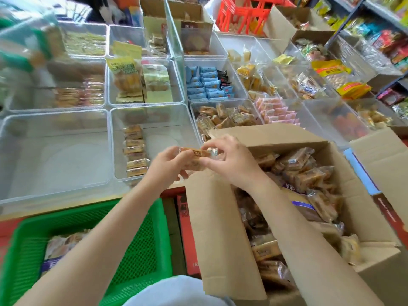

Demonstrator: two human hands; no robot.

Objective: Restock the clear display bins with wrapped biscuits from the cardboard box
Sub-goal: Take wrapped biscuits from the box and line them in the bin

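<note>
At the centre of the frame a small stack of wrapped biscuits [195, 156] is held in the air between both hands, just over the near left corner of the cardboard box [223, 228] and just right of the clear bin [152, 113] it seems meant for. The left hand [167, 167] cups the stack from below and behind, its grip curled round the packets; the right hand [229, 157] pinches the top and right end with fingertips and thumb. To do this step well, I would square the packets edge to edge while both hands hold them, then lower them on edge next to the row of biscuits [134, 151] already standing along the bin's left side, labels facing the same way. The wrappers are glossy, crinkly film over flat tan rectangles, so they likely slide on each other and want a firm, even squeeze. The bin is thin, stiff, see-through plastic with rounded corners; the box is matte corrugated board, flaps open, heaped with loose packets. At lower left sits a green mesh basket [141, 246].
</note>
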